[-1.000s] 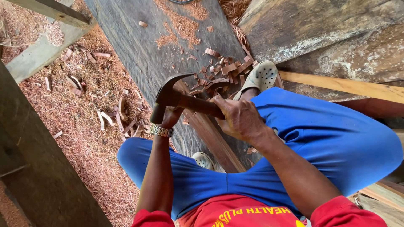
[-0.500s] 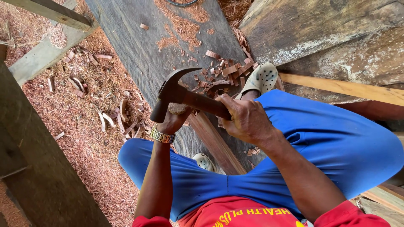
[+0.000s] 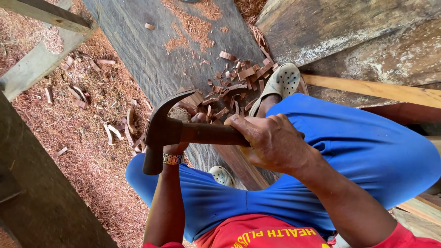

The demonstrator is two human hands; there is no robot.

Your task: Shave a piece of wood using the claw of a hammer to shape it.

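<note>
Steel claw hammer (image 3: 167,133) clamped in right hand (image 3: 271,142), left hand (image 3: 183,133) gripping chisel (image 3: 180,113) just below; glancing blow risks knuckles.

A wide grey plank (image 3: 151,50) runs from the upper middle of the frame downward. Reddish wood chips (image 3: 239,76) and sawdust (image 3: 193,27) lie on it. At left, the sawdust-covered ground (image 3: 87,151) holds scattered shavings.

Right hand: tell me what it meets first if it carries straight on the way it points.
The right hand points left along the hammer it holds. Straight on, it would likely first meet the left hand under the hammer head, though depth is unclear.
</note>
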